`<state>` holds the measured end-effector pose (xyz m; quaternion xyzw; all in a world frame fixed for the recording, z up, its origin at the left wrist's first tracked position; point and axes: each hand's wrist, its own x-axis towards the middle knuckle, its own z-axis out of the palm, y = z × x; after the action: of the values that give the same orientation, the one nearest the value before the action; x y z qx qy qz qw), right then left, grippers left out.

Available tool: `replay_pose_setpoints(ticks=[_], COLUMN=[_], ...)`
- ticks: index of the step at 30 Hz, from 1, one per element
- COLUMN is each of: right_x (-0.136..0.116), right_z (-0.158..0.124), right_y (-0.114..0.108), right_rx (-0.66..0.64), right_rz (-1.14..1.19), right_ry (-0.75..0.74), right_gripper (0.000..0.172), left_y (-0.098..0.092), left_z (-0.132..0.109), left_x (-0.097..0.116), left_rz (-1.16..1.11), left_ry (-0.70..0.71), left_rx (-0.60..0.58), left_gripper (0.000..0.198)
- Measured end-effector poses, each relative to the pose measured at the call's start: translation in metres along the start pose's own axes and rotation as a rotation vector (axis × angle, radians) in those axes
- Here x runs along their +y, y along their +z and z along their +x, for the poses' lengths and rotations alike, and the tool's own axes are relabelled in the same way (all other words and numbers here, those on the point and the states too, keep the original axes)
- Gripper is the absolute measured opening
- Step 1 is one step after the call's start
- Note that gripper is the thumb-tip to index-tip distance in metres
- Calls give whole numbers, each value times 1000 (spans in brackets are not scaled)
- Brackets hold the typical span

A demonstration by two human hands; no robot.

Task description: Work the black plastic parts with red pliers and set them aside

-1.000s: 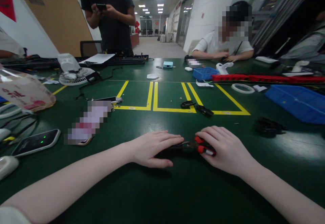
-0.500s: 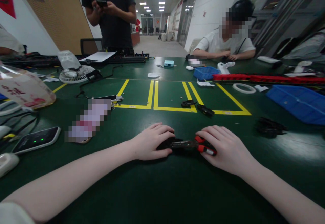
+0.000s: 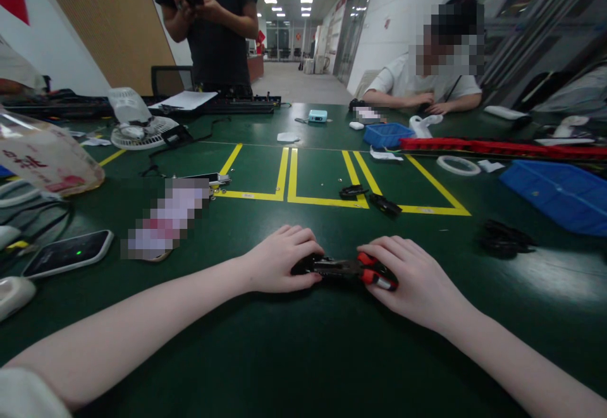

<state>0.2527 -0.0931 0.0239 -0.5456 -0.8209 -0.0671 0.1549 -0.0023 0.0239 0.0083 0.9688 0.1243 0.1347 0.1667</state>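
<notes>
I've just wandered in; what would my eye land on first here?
Probably the red-handled tool at near centre, held by the right hand, its tip at a black piece in the left hand. Then the yellow tape just beyond, bright on the green table, and the large blue bin at far right.

The hands (image 3: 281, 260) (image 3: 410, 277) partly hide the black piece (image 3: 304, 265) and the red-handled tool (image 3: 348, 269).

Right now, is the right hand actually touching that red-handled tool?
Touching. The head view shows the right hand curled over the grip end of the red-handled tool, with no gap visible.
</notes>
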Motion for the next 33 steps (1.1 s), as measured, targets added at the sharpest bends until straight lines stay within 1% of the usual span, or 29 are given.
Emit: replay_pose_setpoints(ticks=[5, 9, 12, 23, 27, 33], right_x=[0, 0, -2, -6, -6, 0], right_z=[0, 0, 1, 4, 3, 0], right_y=[3, 5, 5, 3, 3, 8], right_rx=[-1, -42, -69, -47, -31, 45], right_rz=[64, 110, 127, 98, 72, 3], right_ry=[29, 81, 93, 53, 37, -69], right_gripper=[35, 39, 41, 35, 35, 36], left_y=[0, 1, 2, 2, 3, 5], left_z=[0, 0, 0, 0, 0, 0], left_x=[-1, -1, -2, -3, -3, -5], left_rz=[-11, -3, -1, -3, 7, 36], left_ry=[8, 5, 1, 1, 18, 37], left_rx=[0, 1, -1, 13, 21, 45], left_gripper=[35, 34, 35, 36, 39, 39])
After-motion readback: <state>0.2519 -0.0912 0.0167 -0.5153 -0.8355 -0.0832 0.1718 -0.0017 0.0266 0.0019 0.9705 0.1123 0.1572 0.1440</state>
